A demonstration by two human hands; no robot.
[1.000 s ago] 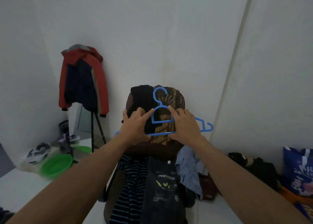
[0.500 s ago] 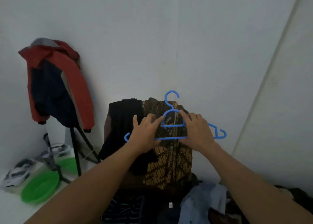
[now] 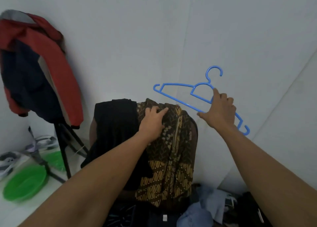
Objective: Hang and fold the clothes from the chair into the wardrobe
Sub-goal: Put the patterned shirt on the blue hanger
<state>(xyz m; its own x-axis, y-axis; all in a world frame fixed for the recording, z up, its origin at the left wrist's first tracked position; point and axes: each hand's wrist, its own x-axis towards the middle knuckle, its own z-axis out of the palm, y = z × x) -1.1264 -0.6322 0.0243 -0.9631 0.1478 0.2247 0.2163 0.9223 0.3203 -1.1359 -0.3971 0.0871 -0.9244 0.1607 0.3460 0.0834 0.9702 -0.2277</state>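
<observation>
A brown batik shirt (image 3: 171, 154) and a black garment (image 3: 116, 127) hang over the chair's backrest. My left hand (image 3: 151, 122) rests on top of the batik shirt with its fingers spread over the fabric. My right hand (image 3: 218, 111) grips a blue plastic hanger (image 3: 178, 95) by its lower bar, up in the air to the right of the chair, tilted down to the right. More clothes lie on the chair seat: a light blue garment (image 3: 202, 208) and dark ones (image 3: 137, 216).
A red and navy jacket (image 3: 34, 68) hangs on a black stand (image 3: 65, 151) at the left. Green basins (image 3: 24, 185) and shoes (image 3: 10, 161) sit on the white floor below it. White walls meet in a corner behind the chair. Dark items (image 3: 253, 209) lie at the lower right.
My left hand let go of the hanger and dropped onto the batik shirt. My right hand carried the hanger up and to the right, tilting it. The view shifted closer to the chair.
</observation>
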